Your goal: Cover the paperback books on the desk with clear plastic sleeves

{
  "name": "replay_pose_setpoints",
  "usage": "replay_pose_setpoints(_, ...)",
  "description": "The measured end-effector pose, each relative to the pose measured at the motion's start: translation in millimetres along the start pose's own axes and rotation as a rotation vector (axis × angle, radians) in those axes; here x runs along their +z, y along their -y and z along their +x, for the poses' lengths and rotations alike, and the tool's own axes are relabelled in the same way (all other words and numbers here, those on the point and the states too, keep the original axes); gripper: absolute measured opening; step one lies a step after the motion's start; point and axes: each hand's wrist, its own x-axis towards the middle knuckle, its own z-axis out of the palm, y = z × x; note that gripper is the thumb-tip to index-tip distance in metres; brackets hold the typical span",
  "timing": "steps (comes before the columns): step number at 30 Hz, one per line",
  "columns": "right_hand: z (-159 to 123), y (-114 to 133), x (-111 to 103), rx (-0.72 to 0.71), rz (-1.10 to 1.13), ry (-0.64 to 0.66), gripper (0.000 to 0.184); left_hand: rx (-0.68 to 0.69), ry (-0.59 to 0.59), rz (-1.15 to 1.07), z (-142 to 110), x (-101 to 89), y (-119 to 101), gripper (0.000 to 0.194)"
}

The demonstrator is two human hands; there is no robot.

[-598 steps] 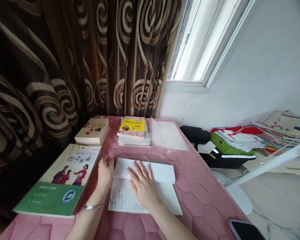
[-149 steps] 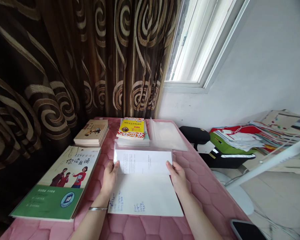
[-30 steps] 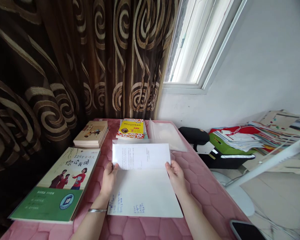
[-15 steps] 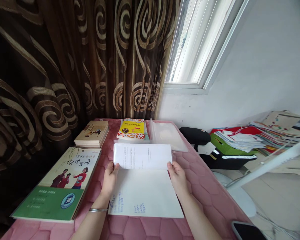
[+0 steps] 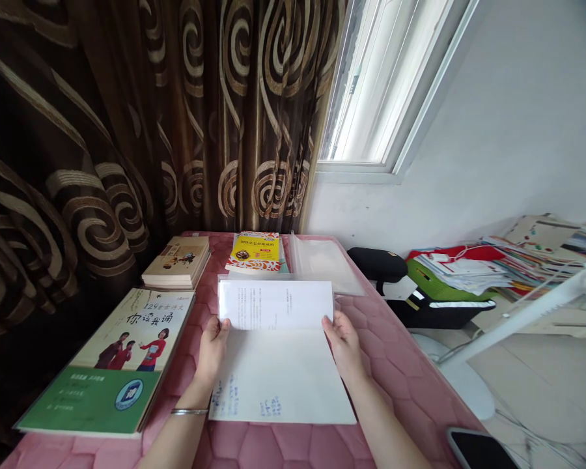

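Note:
My left hand (image 5: 211,346) and my right hand (image 5: 343,345) pinch the two side edges of a printed sheet (image 5: 273,305), thumbs on top. The sheet carries lines of small text, and a clear plastic edge shows around its top. Directly below it lies a blank white page (image 5: 278,365) with blue handwriting near its bottom edge. Whether page and printed sheet are joined I cannot tell. Left of my left hand is a large green-and-white book (image 5: 112,365) on a stack. Beyond the papers rest a yellow-covered book (image 5: 257,251) and a clear plastic sleeve (image 5: 325,264).
Everything lies on a pink quilted table cover (image 5: 395,391). A stack of tan books (image 5: 176,260) stands at the back left, by a brown curtain (image 5: 215,117). A phone (image 5: 478,449) sits at the front right edge. Beyond that edge are a white lamp stand (image 5: 517,326) and piled papers (image 5: 459,270).
The whole view has shifted slightly. Both hands keep the same grip on the printed sheet, with no clear movement of the papers.

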Motion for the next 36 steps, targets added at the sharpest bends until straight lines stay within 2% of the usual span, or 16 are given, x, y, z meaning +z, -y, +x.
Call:
replay_pose_setpoints(7,-0.4,2.8,-0.5,0.050,0.041,0.000,0.035,-0.004,-0.020,-0.008,-3.7,2.3,-12.1,0.050)
replay_pose_setpoints(16,2.8,-2.8,-4.3,0.065,-0.092,-0.007,0.041,0.004,-0.002,-0.024,-2.1,1.6,-4.1,0.045)
replay_pose_setpoints(22,4.9,-3.9,-6.1,0.028,-0.150,-0.010,0.045,0.001,-0.003,0.014,-2.8,1.2,-8.1,0.047)
replay_pose_setpoints(28,4.4,-1.8,-5.0,0.045,-0.072,0.012,0.038,-0.010,0.001,-0.029,-4.1,1.8,-13.2,0.050)
replay_pose_setpoints(32,8.7,-1.3,-4.0,-0.015,0.005,0.008,0.046,-0.002,-0.023,-0.031,-3.0,1.9,-12.6,0.050)
replay_pose_setpoints(36,10.1,-0.1,-5.3,0.016,-0.032,0.007,0.042,0.022,-0.022,-0.038,-0.9,1.1,-8.9,0.049)
